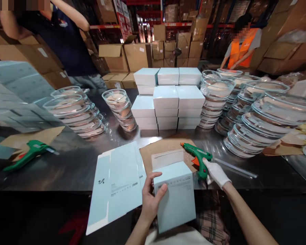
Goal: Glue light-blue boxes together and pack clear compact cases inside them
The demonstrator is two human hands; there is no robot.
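My bare left hand (151, 197) grips a light blue cardboard box (177, 200) at its left side, thumb on the printed face and fingers over the top edge. The box tilts at the table's front edge, and a white flap (167, 159) stands up at its far side. A white glove covers my right hand (217, 174), which is closed at the handle of a green hot glue gun (199, 157). Its orange nozzle points left, over a brown cardboard sheet (149, 151); a clear glue stick (236, 168) extends behind it. Flat printed box blanks (119, 177) lie left of the box.
Stacked blue-white boxes (165, 98) stand behind the cardboard, between stacks of glass bowls (119, 109) and more glassware (247, 129) at right. Another green glue gun (30, 153) lies left. A person in dark clothes (66, 44) and one in an orange vest (242, 49) are beyond.
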